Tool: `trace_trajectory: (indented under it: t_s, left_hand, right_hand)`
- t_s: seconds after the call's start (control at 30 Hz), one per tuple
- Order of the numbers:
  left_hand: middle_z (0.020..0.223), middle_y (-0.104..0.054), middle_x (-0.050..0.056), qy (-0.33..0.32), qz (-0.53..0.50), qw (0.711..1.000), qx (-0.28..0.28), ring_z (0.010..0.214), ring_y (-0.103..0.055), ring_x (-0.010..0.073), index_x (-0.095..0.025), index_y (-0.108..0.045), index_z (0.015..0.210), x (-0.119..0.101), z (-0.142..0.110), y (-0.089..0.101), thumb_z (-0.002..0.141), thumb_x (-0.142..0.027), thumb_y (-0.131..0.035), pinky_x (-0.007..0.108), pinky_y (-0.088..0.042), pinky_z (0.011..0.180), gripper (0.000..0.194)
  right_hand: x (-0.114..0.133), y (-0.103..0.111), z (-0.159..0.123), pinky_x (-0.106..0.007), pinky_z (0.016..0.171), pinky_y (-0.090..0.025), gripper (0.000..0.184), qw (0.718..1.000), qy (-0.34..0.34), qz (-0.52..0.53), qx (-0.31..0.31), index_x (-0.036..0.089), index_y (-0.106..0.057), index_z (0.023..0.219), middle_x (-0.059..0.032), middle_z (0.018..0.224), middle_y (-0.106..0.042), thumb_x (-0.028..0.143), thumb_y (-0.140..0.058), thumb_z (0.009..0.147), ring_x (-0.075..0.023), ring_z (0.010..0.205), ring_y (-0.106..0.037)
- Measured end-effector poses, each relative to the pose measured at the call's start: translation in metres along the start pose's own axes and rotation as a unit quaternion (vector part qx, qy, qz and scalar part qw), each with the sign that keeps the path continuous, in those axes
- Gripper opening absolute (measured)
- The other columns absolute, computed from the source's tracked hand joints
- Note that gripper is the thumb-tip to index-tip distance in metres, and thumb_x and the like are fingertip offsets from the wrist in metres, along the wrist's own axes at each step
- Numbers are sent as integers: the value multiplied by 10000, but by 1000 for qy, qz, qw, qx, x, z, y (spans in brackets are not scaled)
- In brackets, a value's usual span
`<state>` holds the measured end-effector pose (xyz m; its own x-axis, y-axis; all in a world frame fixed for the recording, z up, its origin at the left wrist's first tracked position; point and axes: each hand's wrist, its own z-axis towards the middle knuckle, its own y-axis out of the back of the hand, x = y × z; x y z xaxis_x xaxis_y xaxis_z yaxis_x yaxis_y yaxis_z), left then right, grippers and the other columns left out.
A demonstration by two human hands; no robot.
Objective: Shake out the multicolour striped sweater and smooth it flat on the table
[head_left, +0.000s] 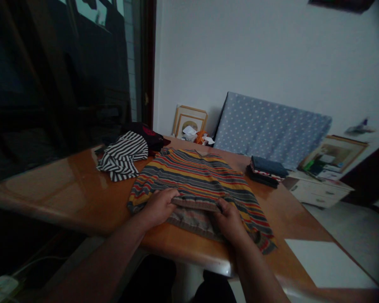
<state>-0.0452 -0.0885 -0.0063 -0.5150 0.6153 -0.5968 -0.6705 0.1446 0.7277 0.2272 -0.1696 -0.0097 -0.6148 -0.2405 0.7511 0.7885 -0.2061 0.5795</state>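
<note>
A striped sweater point(196, 174) in red, yellow, grey and blue lies spread on the wooden table, its neckline away from me and its hem towards me. My left hand point(160, 206) pinches the upper layer of the brown hem at its left part. At the right part of that same hem, my right hand point(230, 221) is closed on the edge. Between the hands the upper hem is lifted, so the inside of the lower layer shows beneath it. The sleeves lie out to both sides.
Left of the sweater is a crumpled black-and-white striped garment point(124, 155), with dark clothes point(145, 134) behind. A folded stack of clothes point(267, 170) sits at the right. A white sheet point(328, 263) lies near the right edge of the table point(66, 191).
</note>
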Motion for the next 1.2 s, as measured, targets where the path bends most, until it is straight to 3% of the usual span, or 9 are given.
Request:
trace_trajectory:
  t_s: [0.17, 0.37, 0.53, 0.73, 1.2]
  left_hand:
    - [1016, -688, 25, 4, -13, 1000, 7, 990, -617, 209, -230, -683, 946, 1, 0, 1, 730, -84, -522, 286, -444, 840, 307]
    - [963, -684, 17, 24, -28, 999, -3, 962, -623, 200, -224, -685, 916, 5, 1, 2, 739, -87, -495, 273, -454, 815, 293]
    - [950, -699, 13, 24, -58, 998, 0, 944, -632, 194, -215, -692, 908, 8, 3, 0, 720, -85, -500, 268, -459, 803, 299]
    - [872, -701, -14, 91, -101, 991, -9, 881, -640, 188, -212, -668, 914, 5, 5, 3, 769, -175, -524, 264, -474, 742, 209]
    - [893, -708, -13, 95, -120, 988, -14, 874, -645, 174, -207, -671, 939, 13, 7, -1, 762, -185, -521, 257, -491, 764, 233]
  right_hand:
    - [3, 0, -2, -254, 679, -460, 96, 1000, -13, -7, -3, 221, -633, 797, -1, 787, -667, 244, -550, 840, -174, 745, -603]
    - [2, 2, -1, -300, 819, -494, 116, 999, -1, 32, 5, 227, -655, 882, -22, 924, -711, 252, -544, 858, -203, 884, -648]
    - [-4, 1, 0, -313, 788, -503, 114, 999, -27, 16, -2, 226, -656, 846, -25, 880, -716, 283, -558, 849, -215, 843, -651]
    - [-9, 4, 2, -315, 807, -498, 166, 999, -37, 21, -11, 229, -694, 919, -21, 922, -728, 271, -558, 835, -219, 877, -660]
    - [-7, 4, 2, -284, 765, -482, 181, 999, -42, 3, -26, 214, -692, 918, -11, 888, -729, 276, -544, 832, -201, 840, -655]
